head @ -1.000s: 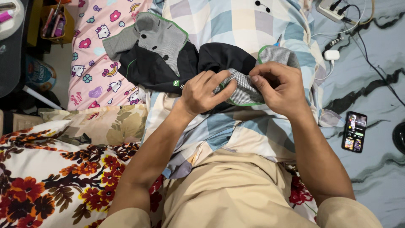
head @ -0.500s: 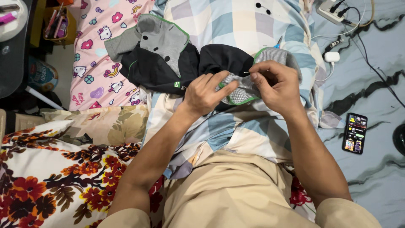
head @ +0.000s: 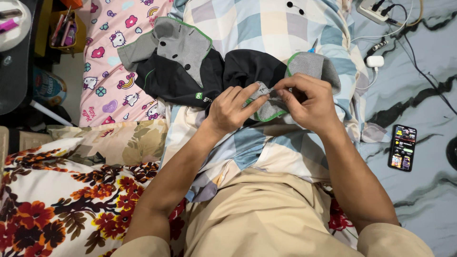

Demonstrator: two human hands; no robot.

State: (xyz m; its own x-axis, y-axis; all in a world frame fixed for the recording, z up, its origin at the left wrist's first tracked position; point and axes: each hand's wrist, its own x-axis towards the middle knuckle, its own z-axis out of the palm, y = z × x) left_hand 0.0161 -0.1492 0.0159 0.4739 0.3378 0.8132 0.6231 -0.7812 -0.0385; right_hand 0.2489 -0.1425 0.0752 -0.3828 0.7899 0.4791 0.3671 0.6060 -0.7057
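Garment [head: 190, 76] lies lengthwise left-right, hands pinching hem.

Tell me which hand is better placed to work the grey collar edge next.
Right, probably. The right hand pinches the grey checked collar edge with its fingertips, a fine grip. The left hand lies flatter, steadying the fabric.

Smartphone [head: 402, 147]: lies flat on the grey marbled sheet [head: 419, 200], lower right of the black garment [head: 190, 81]. Upright rectangle, black frame, screen lit with small coloured tiles.

Logo patch [head: 199, 95]: small green square with white mark, on the garment's lower edge.

Round container [head: 47, 88]: left of the garment, pale blue printed wrap.
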